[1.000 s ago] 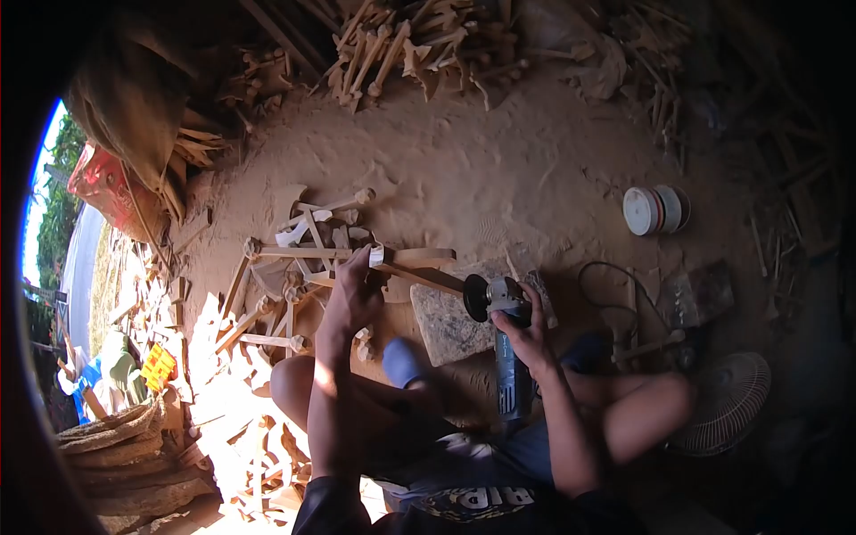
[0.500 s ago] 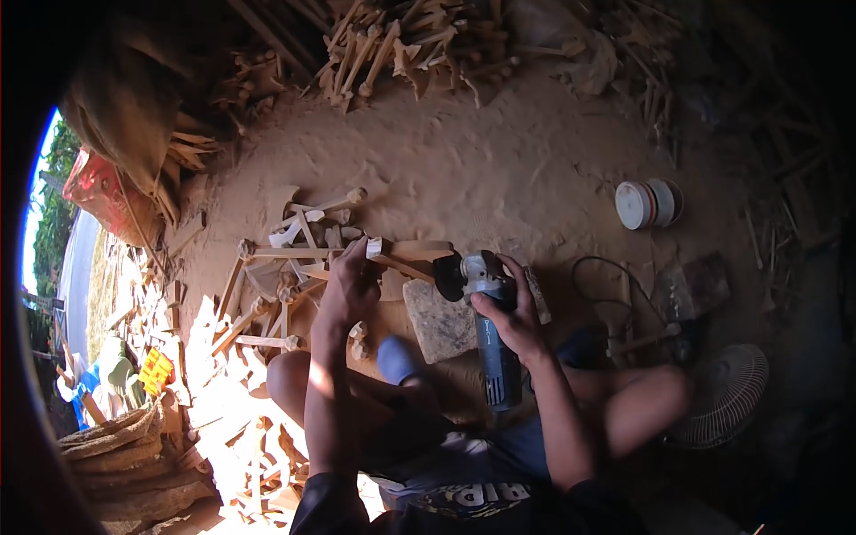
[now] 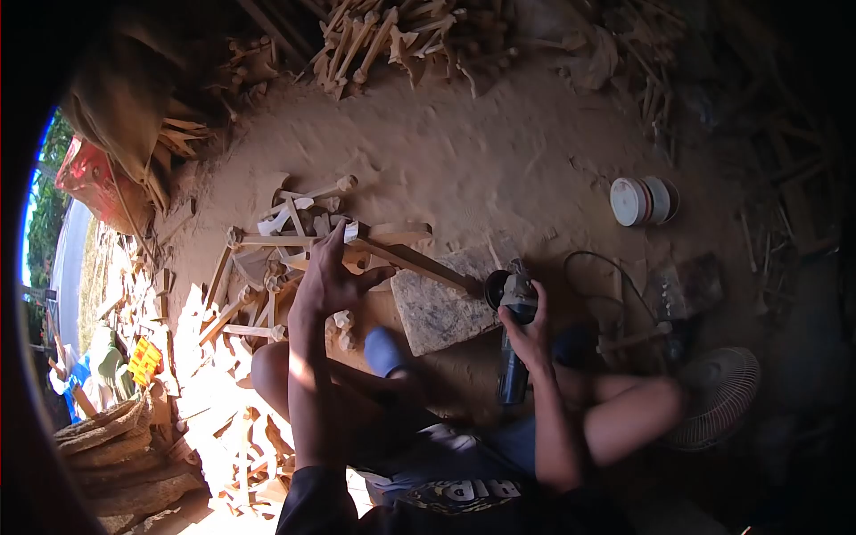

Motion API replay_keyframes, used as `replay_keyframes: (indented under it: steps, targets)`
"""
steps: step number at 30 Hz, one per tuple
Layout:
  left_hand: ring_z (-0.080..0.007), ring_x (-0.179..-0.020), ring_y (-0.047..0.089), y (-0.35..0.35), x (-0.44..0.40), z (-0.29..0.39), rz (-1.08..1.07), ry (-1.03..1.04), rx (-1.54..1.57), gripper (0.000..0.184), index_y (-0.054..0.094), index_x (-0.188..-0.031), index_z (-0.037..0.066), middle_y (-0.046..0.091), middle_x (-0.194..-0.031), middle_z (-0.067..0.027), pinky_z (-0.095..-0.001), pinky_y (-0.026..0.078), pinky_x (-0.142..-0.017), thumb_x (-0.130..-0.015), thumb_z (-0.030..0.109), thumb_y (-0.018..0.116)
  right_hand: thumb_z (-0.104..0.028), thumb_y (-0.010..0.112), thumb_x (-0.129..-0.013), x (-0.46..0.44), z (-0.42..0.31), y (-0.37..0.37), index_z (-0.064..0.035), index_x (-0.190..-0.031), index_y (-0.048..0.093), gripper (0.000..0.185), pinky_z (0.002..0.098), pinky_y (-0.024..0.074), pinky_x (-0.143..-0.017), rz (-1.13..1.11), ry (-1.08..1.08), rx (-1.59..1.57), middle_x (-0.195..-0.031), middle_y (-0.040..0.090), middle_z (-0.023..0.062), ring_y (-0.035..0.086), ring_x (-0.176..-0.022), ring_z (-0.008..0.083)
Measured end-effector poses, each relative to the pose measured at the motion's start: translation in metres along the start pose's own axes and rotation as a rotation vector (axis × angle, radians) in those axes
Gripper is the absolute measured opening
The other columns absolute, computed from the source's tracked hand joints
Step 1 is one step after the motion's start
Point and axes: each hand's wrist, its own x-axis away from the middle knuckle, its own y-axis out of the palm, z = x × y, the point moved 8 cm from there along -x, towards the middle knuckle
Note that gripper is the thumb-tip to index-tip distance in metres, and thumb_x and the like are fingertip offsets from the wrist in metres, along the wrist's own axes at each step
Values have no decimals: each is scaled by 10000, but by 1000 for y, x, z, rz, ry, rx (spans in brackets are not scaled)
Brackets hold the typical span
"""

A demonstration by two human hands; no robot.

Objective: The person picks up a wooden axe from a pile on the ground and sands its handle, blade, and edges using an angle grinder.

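My right hand (image 3: 528, 332) is wrapped around an angle grinder (image 3: 512, 370), its dark disc (image 3: 497, 289) facing left. Close to that disc is the lower end of a long, squared brown bar (image 3: 415, 260), which looks like wood or bone. The bar slants across a mottled stone block (image 3: 437, 308). At its pale upper end is my left hand (image 3: 325, 278), with thumb and fingers spread apart; whether the fingertips touch the bar is unclear. Behind the bar lies another flat brown piece (image 3: 401, 234). Several knobbed, bone-like pieces (image 3: 267, 299) are heaped left of my left hand.
A large pile of knobbed pieces (image 3: 383, 40) lies at the back. To the right are a white tub (image 3: 631, 201), a black cable (image 3: 615, 261) and a round fan guard (image 3: 718, 401). Sacking (image 3: 116, 464) and sunlit scraps (image 3: 245, 455) lie at the left.
The grinder and my right hand have moved right and slightly down. My left hand has gone from closed around the bar to spread fingers, and the bar now slants across the block.
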Motion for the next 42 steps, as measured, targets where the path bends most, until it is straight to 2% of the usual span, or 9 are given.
replay_keyframes:
  steps: [4,10,15,19,24,27,32,36,42]
  targets:
    - [-383,-841,725,15,-6,-33,-33,-251,174,626,634,-1093,33,736,-901,-180,-441,570,-755,-679,322,1004,-254,859,-886,-4,5,8,-102,-1558,407,824,403,516,-999,20,-110,39,-1294,629,141,616,-1163,245]
    - [-341,-775,721,18,-1,-49,8,-333,207,563,652,-1010,41,730,-827,-145,-428,572,-727,-669,317,1004,-243,849,-877,1,1,23,-92,-1556,411,822,416,487,-1064,-10,-108,20,-1355,610,178,607,-1233,287]
    - [-117,-715,699,20,-5,-42,-54,-319,217,412,694,-1152,-4,769,-852,-72,-311,588,-647,-807,99,895,-205,831,-874,3,-3,31,-73,-1563,393,827,425,453,-1124,-65,-75,5,-1422,580,204,584,-1307,320]
    - [-114,-723,707,16,-10,-38,-52,-282,180,392,699,-1139,-1,776,-864,-70,-311,595,-667,-813,97,894,-219,827,-882,5,4,32,-77,-1572,388,830,432,459,-1120,-46,-90,19,-1424,585,215,589,-1308,326]
    - [-258,-793,754,23,-5,-53,-44,-394,297,542,714,-1071,43,773,-877,-122,-382,595,-752,-707,344,980,-277,842,-876,11,-3,33,-98,-1585,387,861,420,498,-1068,12,-132,60,-1368,627,209,634,-1238,310]
    - [-226,-808,758,17,-6,-53,-69,-437,222,524,738,-1077,33,785,-897,-101,-372,601,-767,-720,335,975,-273,834,-881,9,-3,32,-100,-1593,379,862,416,495,-1074,45,-194,117,-1377,627,211,633,-1245,309]
    - [-184,-875,756,14,-9,-56,-60,-378,86,510,743,-1070,19,792,-944,-97,-363,597,-807,-723,309,978,-266,838,-877,10,1,35,-84,-1590,378,868,421,490,-1082,-48,-60,27,-1395,620,217,623,-1269,303]
    - [-184,-923,750,12,-10,-57,-31,-367,168,544,730,-1115,23,792,-974,-106,-364,586,-854,-723,306,980,-265,848,-871,16,-6,29,-78,-1582,387,868,418,493,-1077,-11,-32,78,-1396,619,218,624,-1269,303]
    - [-207,-1011,729,16,21,-134,-16,-535,404,616,647,-1279,-21,774,-1110,-113,-357,560,-955,-807,256,931,-265,821,-893,7,0,15,-101,-1592,384,841,442,517,-1055,63,-130,113,-1369,645,249,665,-1245,356]
